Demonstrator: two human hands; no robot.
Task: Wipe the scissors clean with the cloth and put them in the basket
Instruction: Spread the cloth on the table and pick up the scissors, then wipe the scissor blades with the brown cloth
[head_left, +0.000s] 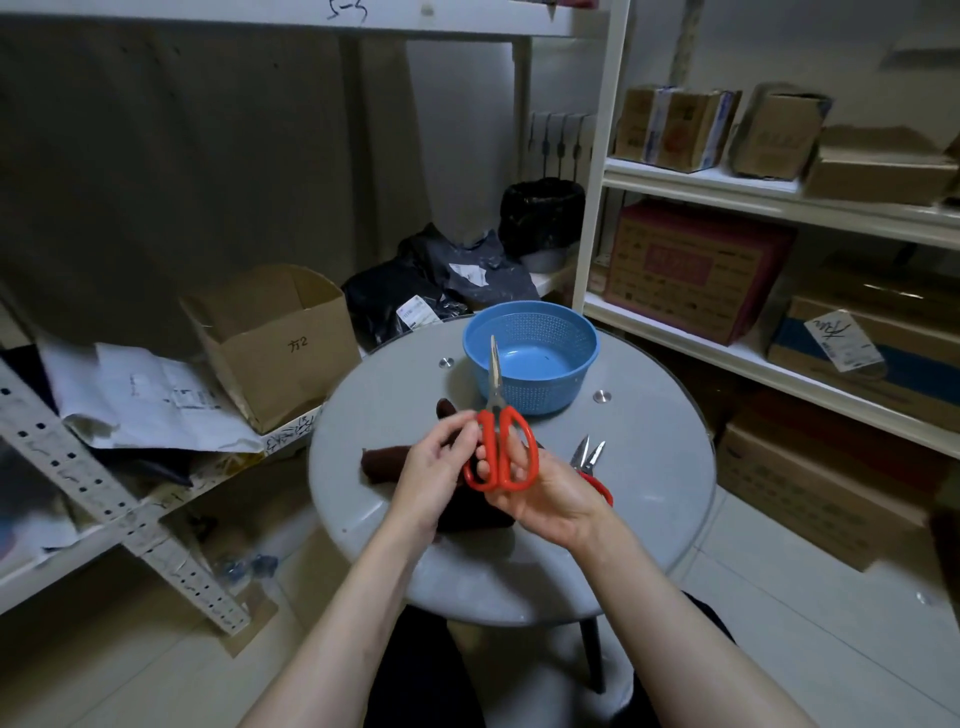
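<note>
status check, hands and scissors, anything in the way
Left hand and right hand both gripping red scissors, blades up. Cloth beneath hands. Basket empty, unobstructed. Spare scissors by right hand.

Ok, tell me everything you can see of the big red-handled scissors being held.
The scissors have two red plastic-looking loop handles and closed silvery metal blades. They are held above the table, tips pointing away toward the blue basket. The right hand holds the handles from below; the left hand pinches the left loop.
</note>
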